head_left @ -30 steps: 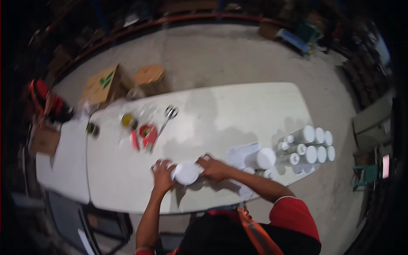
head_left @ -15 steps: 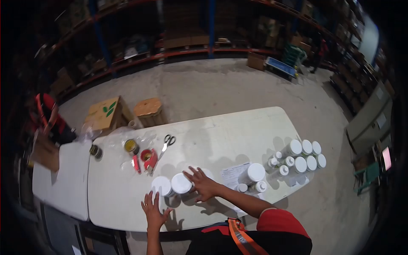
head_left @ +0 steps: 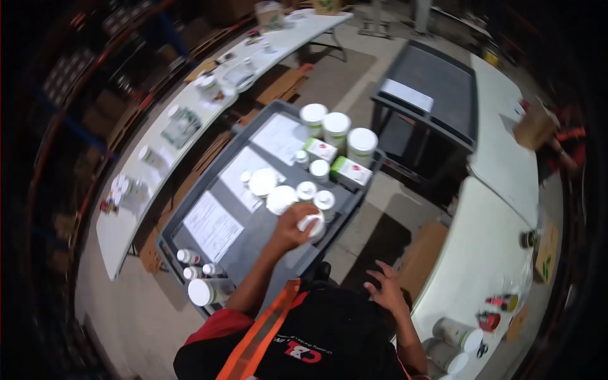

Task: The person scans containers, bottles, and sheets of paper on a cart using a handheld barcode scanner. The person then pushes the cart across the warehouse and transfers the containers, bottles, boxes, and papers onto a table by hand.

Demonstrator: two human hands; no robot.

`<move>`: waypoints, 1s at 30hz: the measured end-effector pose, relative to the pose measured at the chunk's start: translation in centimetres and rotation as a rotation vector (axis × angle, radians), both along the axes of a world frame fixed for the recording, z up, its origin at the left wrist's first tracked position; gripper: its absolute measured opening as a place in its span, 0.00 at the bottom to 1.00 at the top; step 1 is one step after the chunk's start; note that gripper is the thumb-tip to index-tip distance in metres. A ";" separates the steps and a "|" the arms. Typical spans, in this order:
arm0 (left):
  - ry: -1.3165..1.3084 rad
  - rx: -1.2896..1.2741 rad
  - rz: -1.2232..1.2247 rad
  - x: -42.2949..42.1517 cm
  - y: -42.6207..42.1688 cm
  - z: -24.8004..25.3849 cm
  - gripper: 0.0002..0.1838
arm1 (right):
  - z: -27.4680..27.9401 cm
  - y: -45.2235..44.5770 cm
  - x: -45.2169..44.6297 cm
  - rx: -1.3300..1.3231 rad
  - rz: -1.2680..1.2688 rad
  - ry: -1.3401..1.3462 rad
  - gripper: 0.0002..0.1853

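My left hand (head_left: pixel 294 229) reaches over the grey cart (head_left: pixel 258 229), its fingers wrapped round a white-lidded jar (head_left: pixel 312 228) near the cart's edge. Directly beyond that jar stand small white-lidded bottles (head_left: pixel 307 191) and two larger lids, one of them a white jar lid (head_left: pixel 282 199). Farther back are tall white tubs (head_left: pixel 362 144) and green-and-white boxes (head_left: pixel 351 172). My right hand (head_left: pixel 386 290) hangs in the air between cart and white table, fingers spread, holding nothing.
Printed sheets (head_left: pixel 212 226) lie on the cart, with bottles and a large jar (head_left: pixel 201 292) at its near left corner. The white table (head_left: pixel 459 253) at right bears jars, scissors (head_left: pixel 482 349) and red tape. Another cart (head_left: pixel 437 82) stands behind; a person (head_left: pixel 572 149) holds a carton.
The view has swung left from the white table to the grey cart. Both hands have left the two jars on the table; my left hand now grips a jar at the cart.
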State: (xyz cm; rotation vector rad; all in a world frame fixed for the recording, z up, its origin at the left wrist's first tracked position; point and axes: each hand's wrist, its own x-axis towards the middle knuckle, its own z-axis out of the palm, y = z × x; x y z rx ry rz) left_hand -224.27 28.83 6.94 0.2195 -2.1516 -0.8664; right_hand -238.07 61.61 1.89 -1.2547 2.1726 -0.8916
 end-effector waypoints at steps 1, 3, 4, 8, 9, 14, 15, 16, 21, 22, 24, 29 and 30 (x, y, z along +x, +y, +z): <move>-0.172 0.040 0.118 3.3 -2.8 0.6 0.15 | 1.2 -3.3 0.5 -0.014 0.065 -0.011 0.21; -0.260 -0.036 0.313 8.6 -7.7 1.4 0.19 | 2.7 -9.4 1.8 -0.149 0.196 0.059 0.19; -0.324 -0.126 0.331 10.2 -10.7 0.5 0.22 | 1.8 -13.0 2.5 -0.213 0.245 0.088 0.18; -0.633 -0.151 0.201 10.8 -16.6 1.4 0.35 | 3.8 -22.4 5.9 -0.195 0.278 0.292 0.22; -0.645 -0.193 0.144 9.8 -17.6 0.6 0.37 | 3.9 -24.3 7.2 -0.167 0.243 0.358 0.23; -0.825 -0.359 0.004 4.4 -21.1 -4.3 0.46 | 0.5 -29.2 8.7 0.050 0.215 0.639 0.25; -0.871 -0.335 -0.030 3.7 -21.4 -4.7 0.46 | 0.0 -29.2 8.5 0.063 0.229 0.623 0.26; -0.919 -0.315 -0.063 3.2 -21.6 -4.8 0.47 | 0.3 -29.3 8.4 0.073 0.241 0.605 0.26; -0.986 -0.442 -0.084 3.2 -20.9 -4.6 0.40 | 1.3 -28.8 7.2 0.119 0.313 0.554 0.19; -0.996 -0.445 -0.063 3.4 -20.5 -4.5 0.39 | 1.1 -29.0 6.9 0.112 0.327 0.560 0.18; -0.979 -0.443 -0.030 4.2 -19.7 -4.6 0.37 | 0.6 -29.1 7.0 0.104 0.347 0.546 0.16; -0.697 -0.394 0.058 6.8 -17.4 -5.8 0.27 | -1.4 -27.6 6.1 -0.100 0.345 0.570 0.13; -0.610 -0.409 0.088 7.4 -16.7 -6.0 0.27 | -1.2 -27.2 6.3 -0.144 0.351 0.572 0.12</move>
